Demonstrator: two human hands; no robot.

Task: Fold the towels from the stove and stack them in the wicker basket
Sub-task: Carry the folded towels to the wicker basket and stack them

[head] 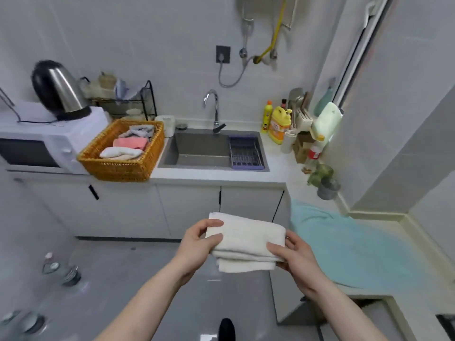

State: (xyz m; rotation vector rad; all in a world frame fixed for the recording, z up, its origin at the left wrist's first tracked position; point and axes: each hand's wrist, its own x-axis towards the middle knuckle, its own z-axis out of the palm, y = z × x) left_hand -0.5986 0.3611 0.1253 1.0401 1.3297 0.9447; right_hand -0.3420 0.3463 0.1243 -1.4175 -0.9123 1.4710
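Note:
A folded white towel (247,239) hangs in the air in front of the lower cabinets. My left hand (199,242) pinches its left end and my right hand (293,257) grips its right end. The wicker basket (118,166) stands on the counter between the microwave and the sink. It holds a folded cream towel (120,152), a pink towel (130,142) and a grey towel (141,130). A light blue towel (357,247) lies spread over the surface at the right, next to my right hand.
A white microwave (37,146) with a steel kettle (59,89) on top stands left of the basket. The sink (197,148) with a purple rack (246,153) sits right of it. Detergent bottles (278,124) and a small plant (322,178) crowd the right corner. Bottles (59,267) stand on the floor.

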